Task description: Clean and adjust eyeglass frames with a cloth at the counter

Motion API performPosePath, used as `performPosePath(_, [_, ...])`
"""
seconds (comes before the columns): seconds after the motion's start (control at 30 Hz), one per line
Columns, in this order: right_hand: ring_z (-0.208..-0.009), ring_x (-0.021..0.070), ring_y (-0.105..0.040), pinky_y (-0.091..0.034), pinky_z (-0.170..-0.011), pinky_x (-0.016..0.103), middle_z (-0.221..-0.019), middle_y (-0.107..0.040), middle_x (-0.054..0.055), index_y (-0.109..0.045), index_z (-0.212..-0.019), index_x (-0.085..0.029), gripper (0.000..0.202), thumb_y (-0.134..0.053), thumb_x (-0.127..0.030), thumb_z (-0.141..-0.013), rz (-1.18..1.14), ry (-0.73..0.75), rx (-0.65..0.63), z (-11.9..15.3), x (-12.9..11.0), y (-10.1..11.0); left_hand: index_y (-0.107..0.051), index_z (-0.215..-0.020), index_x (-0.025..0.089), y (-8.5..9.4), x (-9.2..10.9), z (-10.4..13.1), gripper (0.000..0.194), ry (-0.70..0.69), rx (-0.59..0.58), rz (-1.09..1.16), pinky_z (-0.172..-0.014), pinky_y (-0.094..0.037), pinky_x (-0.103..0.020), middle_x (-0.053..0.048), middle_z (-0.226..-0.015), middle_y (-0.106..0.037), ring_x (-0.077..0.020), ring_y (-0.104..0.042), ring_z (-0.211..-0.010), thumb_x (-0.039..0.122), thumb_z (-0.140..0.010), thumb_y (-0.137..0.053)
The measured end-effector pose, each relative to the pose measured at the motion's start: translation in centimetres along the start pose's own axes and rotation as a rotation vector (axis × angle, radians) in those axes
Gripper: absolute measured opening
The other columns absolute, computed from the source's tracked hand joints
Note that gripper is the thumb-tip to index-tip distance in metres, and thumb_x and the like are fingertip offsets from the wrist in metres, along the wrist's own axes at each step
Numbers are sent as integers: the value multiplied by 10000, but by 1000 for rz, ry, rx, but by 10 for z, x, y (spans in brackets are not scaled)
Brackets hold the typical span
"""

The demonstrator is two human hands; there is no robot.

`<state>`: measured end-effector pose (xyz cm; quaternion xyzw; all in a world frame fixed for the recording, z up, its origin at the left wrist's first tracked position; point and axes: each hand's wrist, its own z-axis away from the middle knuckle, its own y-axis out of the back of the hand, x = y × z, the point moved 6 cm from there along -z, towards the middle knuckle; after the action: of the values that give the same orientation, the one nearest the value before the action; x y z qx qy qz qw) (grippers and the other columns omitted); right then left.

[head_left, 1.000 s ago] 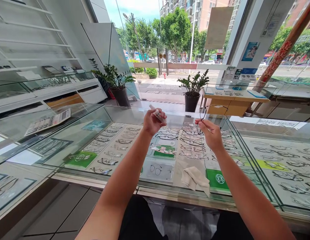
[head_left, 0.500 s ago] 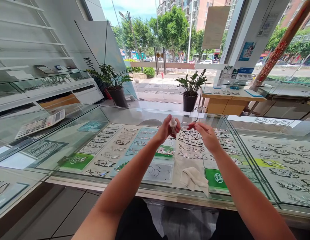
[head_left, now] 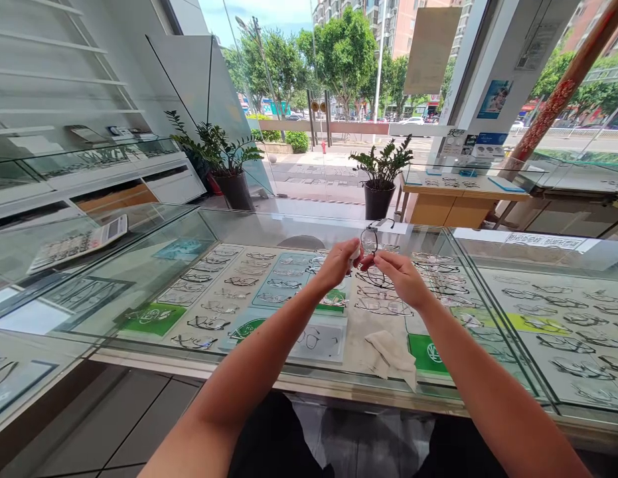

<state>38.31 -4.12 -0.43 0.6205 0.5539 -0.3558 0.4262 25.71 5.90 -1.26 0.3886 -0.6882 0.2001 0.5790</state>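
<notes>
Above the glass counter, my left hand (head_left: 339, 261) is closed round a small white-topped bottle (head_left: 356, 253), mostly hidden by the fingers. Just to its right, my right hand (head_left: 395, 272) pinches a pair of dark thin-framed glasses (head_left: 369, 240). The glasses are held on edge, one lens rim above the fingers and the other below, close beside the bottle. A crumpled beige cloth (head_left: 392, 355) lies on the counter top near its front edge, below my right hand.
The glass display counter (head_left: 309, 377) holds rows of glasses under its top. A calculator (head_left: 82, 244) rests at the left. Two potted plants (head_left: 380, 192) (head_left: 233, 182) stand beyond the counter, before the window.
My right hand has moved left with the glasses, bringing them up to the bottle. My left hand has turned, so less of the bottle shows.
</notes>
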Motion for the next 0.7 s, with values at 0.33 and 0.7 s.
performPosePath(0.33, [-1127, 260, -724, -528, -1033, 426, -1111, -824, 49, -857, -1132, -301, 358, -643, -574, -1042, -187, -24, 189, -3, 14, 22, -499, -691, 196, -7, 8, 6, 657, -86, -82, -170, -575, -318, -270, 4, -685, -490, -126, -383, -616, 782, -979, -429])
performPosePath(0.7, [-1181, 254, -689, -532, -1062, 420, -1240, -801, 37, -849, -1092, -305, 337, -669, -579, -1016, -207, -56, 230, -1, 14, 22, -425, -699, 201, -19, 6, 13, 598, -112, -198, -185, -652, -288, -297, 25, -678, -389, -138, -343, -661, 694, -1032, -487])
